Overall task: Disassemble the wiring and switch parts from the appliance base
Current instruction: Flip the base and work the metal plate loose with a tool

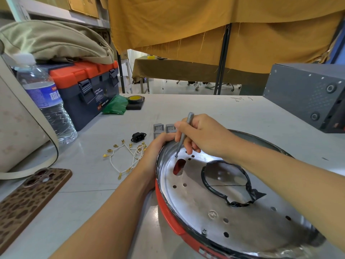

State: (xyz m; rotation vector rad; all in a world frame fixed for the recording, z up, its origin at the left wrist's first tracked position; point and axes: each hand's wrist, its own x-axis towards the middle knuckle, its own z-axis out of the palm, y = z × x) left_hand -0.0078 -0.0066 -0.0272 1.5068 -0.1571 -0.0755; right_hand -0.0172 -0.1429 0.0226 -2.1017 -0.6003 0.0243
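The round appliance base (196,199), a silver metal plate with a red rim, lies tilted on the table in front of me. My left hand (158,146) grips its far left rim. My right hand (203,135) holds a slim grey screwdriver (183,133), its tip set on a screw (176,156) near the plate's edge, beside a slot (179,166). A black ragged gasket ring (229,184) surrounds the central opening. Left of the base lie white wires with brass terminals (127,156), a black power socket (138,137) and grey switches (164,128).
A phone in a spotted case (28,199) lies at the near left. A water bottle (44,101), an orange and blue toolbox (87,86), green bag (115,105) and tape roll (135,99) stand at the back left. A dark grey box (308,96) sits at the right.
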